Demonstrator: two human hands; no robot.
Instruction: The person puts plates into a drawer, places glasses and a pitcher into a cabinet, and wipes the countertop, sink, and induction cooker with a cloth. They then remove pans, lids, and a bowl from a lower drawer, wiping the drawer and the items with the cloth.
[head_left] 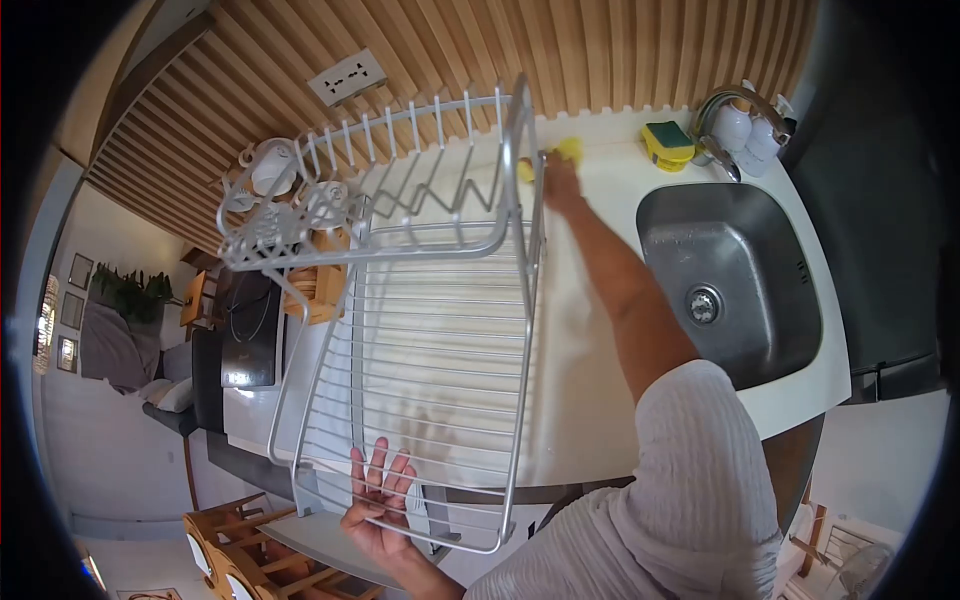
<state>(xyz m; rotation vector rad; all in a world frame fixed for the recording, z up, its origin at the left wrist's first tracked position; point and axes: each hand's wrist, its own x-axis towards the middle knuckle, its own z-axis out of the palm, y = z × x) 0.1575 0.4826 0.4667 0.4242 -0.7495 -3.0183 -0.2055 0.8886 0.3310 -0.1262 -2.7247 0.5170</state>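
Observation:
A silver two-tier wire dish rack (440, 340) stands tilted over the white counter, its front end reaching past the counter's edge. My left hand (382, 505) grips the wires at that near end, several fingers spread up against the bars. At the back of the counter, my right hand (562, 183) presses a yellow cloth (569, 151) against the surface near the wall. Yellow shows on both sides of this hand; its fingers are partly hidden behind the rack's upright and blurred.
A steel sink (735, 285) with a faucet (722, 150) lies right. Behind it stand white pump bottles (745, 130) and a green-and-yellow sponge holder (668, 146). At left are a white kettle (272, 167), a wooden holder (328, 285) and a black cooktop (252, 325). A socket (347, 77) is on the slatted wall.

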